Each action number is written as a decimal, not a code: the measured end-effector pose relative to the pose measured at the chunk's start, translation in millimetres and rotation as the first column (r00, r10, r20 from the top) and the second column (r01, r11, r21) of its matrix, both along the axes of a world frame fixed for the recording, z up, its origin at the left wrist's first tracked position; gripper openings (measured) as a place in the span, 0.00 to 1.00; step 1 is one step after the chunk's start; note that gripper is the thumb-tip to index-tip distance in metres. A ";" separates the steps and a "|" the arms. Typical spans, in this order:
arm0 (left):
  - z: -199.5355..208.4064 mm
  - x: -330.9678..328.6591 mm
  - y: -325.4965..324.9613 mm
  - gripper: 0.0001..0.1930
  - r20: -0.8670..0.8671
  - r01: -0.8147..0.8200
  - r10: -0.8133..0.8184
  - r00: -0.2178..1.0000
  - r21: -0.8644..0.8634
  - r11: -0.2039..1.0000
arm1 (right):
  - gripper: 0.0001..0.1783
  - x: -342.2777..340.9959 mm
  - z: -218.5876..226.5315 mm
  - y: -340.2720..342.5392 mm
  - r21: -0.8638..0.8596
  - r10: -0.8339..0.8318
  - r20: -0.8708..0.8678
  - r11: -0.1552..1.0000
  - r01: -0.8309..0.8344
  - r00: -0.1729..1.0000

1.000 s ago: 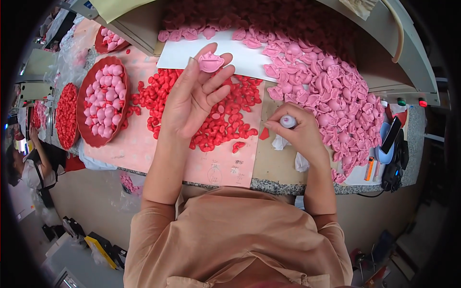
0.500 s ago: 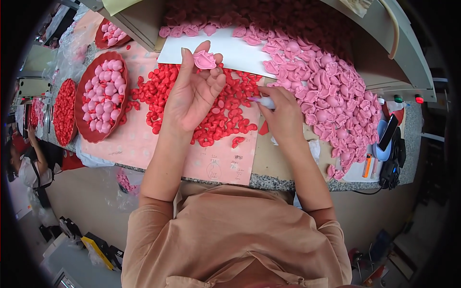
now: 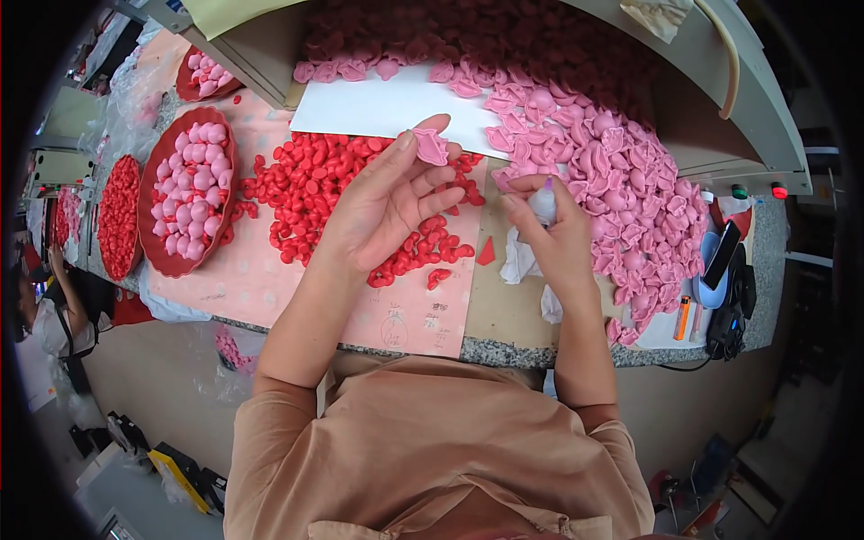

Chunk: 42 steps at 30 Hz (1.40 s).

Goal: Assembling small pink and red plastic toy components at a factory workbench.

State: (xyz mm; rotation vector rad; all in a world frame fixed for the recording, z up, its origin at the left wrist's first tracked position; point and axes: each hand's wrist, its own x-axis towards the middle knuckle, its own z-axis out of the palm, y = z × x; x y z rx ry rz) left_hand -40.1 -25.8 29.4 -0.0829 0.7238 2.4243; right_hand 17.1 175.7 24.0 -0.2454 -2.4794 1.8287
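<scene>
In the head view, the step in hand looks to be readying a single pink piece (image 3: pixel 431 147) for the small bottle (image 3: pixel 543 205): the two are held up over the worktop, well apart, with nothing passing between them. Bringing them together would call for a steady left hand and a tilt of the bottle, so that its purple tip (image 3: pixel 547 183) meets the piece. The left hand (image 3: pixel 387 211) pinches the piece near the ends of thumb and forefinger, its palm turned up and the other fingers loosely spread and half curled; they appear to bear none of the grip. The piece hangs above the far edge of the heap of red pieces (image 3: pixel 306 193), near the white sheet (image 3: pixel 387 103). The right hand (image 3: pixel 562 238) is closed round the bottle, thumb on one side and fingers on the other, with the tip pointing away from the body; whether it squeezes, I cannot tell. Just below that hand lies a crumpled white tissue (image 3: pixel 518 258), with the pile of pink pieces (image 3: pixel 621 171) to its right.
</scene>
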 end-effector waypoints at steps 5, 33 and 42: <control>-1.0 -10.7 -4.9 0.24 -0.027 -0.037 0.038 0.999 0.017 0.999 | 0.09 -8.4 -14.5 -0.9 0.207 0.055 -0.059 0.977 -0.042 0.997; -14.1 31.6 30.3 0.20 -0.382 -0.061 -0.028 0.924 -0.221 0.973 | 0.12 -7.9 3.0 -16.9 -0.717 -0.019 0.093 0.692 0.080 0.995; -17.8 27.5 26.7 0.18 -0.463 -0.198 0.019 0.886 -0.340 0.919 | 0.17 -19.6 4.2 -27.8 -0.309 -0.052 -0.100 0.951 0.018 0.994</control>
